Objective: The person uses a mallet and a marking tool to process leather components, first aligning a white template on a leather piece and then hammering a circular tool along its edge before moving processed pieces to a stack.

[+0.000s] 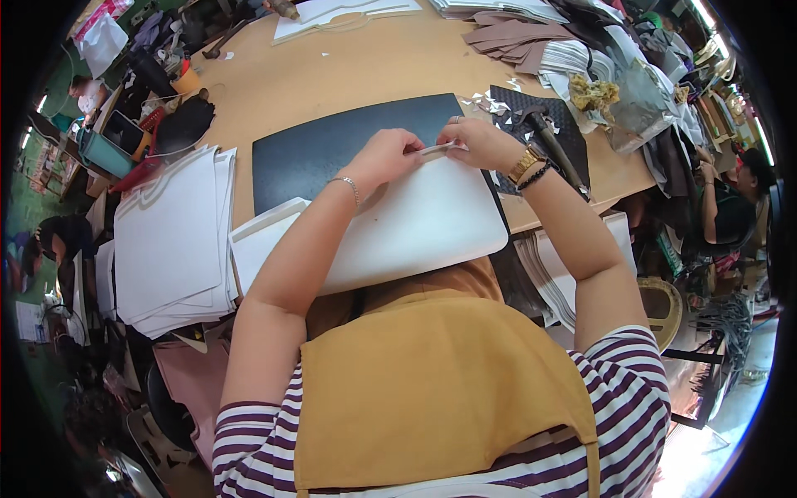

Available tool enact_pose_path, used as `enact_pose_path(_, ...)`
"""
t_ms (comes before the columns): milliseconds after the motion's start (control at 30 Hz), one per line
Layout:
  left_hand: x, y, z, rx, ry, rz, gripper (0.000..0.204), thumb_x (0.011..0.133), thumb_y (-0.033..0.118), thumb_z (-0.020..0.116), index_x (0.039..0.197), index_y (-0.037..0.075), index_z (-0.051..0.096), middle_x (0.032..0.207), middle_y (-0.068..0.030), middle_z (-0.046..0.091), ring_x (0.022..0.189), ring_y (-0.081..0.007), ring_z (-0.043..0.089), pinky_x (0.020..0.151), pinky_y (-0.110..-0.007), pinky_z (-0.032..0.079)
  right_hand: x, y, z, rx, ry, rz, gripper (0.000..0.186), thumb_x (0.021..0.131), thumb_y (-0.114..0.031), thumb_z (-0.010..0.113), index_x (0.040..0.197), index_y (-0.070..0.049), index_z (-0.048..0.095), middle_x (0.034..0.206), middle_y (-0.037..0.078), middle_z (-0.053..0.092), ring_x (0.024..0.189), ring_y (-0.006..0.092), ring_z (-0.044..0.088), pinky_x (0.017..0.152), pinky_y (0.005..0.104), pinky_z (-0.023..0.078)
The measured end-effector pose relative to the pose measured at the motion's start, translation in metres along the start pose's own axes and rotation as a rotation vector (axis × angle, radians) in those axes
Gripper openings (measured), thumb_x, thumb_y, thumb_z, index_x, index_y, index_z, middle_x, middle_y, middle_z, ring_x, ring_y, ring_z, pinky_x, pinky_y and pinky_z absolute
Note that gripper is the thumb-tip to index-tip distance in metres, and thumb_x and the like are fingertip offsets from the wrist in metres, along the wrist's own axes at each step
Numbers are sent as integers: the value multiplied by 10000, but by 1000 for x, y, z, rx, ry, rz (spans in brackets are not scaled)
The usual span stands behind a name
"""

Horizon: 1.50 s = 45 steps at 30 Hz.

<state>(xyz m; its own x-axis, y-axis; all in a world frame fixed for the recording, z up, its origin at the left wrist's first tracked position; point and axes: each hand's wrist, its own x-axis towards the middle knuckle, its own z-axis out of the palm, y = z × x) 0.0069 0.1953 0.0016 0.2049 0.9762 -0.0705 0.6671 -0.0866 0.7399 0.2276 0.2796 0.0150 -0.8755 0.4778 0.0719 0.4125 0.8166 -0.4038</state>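
Observation:
A large white sheet (432, 216) with rounded near corners lies in front of me, partly over a dark board (315, 153) and overhanging the table's near edge. My left hand (387, 158) pinches its far edge, fingers closed. Close beside it, my right hand (483, 143) also grips that edge, thumb and fingers pressed together. Between the hands, a narrow strip of the edge looks raised or turned over. The fingertips partly hide this strip. Under my left forearm sits a smaller white piece (264, 241) with a raised border.
Stacked white sheets (170, 236) lie at the left. On the right, a hammer (554, 149) rests on a black textured mat (519, 100) strewn with white scraps. Brown pieces (519, 43) and a clear plastic bag (635, 104) are at the far right. Another person (735, 199) sits at the right.

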Motion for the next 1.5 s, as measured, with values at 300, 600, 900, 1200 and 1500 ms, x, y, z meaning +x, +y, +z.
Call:
enact_pose_path(300, -12, -25, 24, 343, 224, 462, 206, 888, 107, 670, 1079, 58, 728, 999, -111, 640, 914, -305, 633, 808, -373, 526, -25, -1, 5, -460, 193, -351, 245, 882, -126, 628, 1118, -104, 690, 1073, 110, 656, 993, 309, 630, 850, 405, 522)
enact_pose_path(600, -23, -20, 15, 235, 153, 300, 251, 897, 111, 653, 1134, 63, 720, 1069, -133, 637, 955, -311, 628, 851, -368, 513, -127, 124, -7, -552, 324, 891, 450, 922, -396, 633, 1250, -94, 575, 1134, 224, 634, 1010, 387, 643, 911, 477, 515)
enact_pose_path(900, -41, -26, 1, 103, 115, 190, 220, 879, 122, 681, 1069, 21, 727, 1026, -141, 660, 940, -276, 648, 845, -344, 514, -89, 11, -24, 308, 456, 647, 383, 983, -349, 583, 1129, 5, 576, 894, 190, 657, 863, 352, 642, 751, 418, 500)
enact_pose_path(1200, -53, -24, -6, 165, 146, 158, 183, 871, 109, 696, 1036, 41, 739, 1001, -117, 676, 903, -280, 650, 812, -346, 520, -64, -62, -3, 237, 89, 455, 393, 1006, -359, 541, 1011, 34, 525, 846, 279, 631, 833, 431, 638, 738, 458, 491)
enact_pose_path(1500, -59, -28, -3, 213, 181, 191, 156, 891, 112, 666, 1011, 47, 742, 984, -110, 670, 915, -308, 644, 816, -380, 525, -64, -72, 13, 305, 237, 314, 355, 1004, -330, 550, 1034, 24, 529, 847, 288, 637, 809, 454, 633, 698, 474, 484)
